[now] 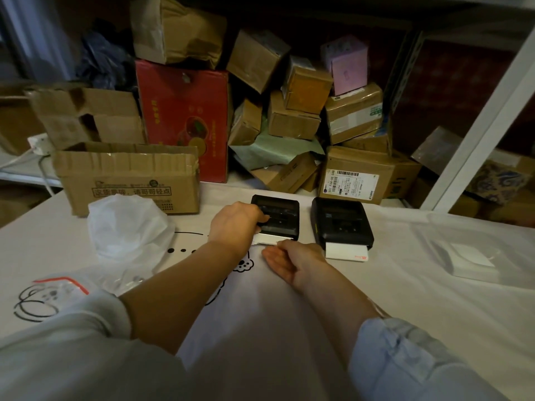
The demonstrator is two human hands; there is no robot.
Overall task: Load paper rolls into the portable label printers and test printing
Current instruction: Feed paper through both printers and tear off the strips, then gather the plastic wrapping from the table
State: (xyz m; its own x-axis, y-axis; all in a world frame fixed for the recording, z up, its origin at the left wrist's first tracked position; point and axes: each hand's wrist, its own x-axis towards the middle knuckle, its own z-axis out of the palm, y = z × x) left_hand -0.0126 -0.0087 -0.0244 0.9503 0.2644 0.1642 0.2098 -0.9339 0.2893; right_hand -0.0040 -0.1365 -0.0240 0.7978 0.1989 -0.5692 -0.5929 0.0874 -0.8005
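My left hand [236,224] gripped the left printer [279,218], fingers curled over its near-left edge. My right hand [292,260] pinched the paper strip [267,240] at its front slot. The second printer [341,222] sat just right of it, with bare tabletop [405,299] farther right.

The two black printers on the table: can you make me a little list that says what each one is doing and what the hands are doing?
left printer: black, on the white table cover, paper strip at its front edge
right printer: black, untouched, white label sticking out the front
left hand: grips the left printer's left side
right hand: at the left printer's paper strip, fingers pinching its end
stack of white labels: far right, apart from both printers
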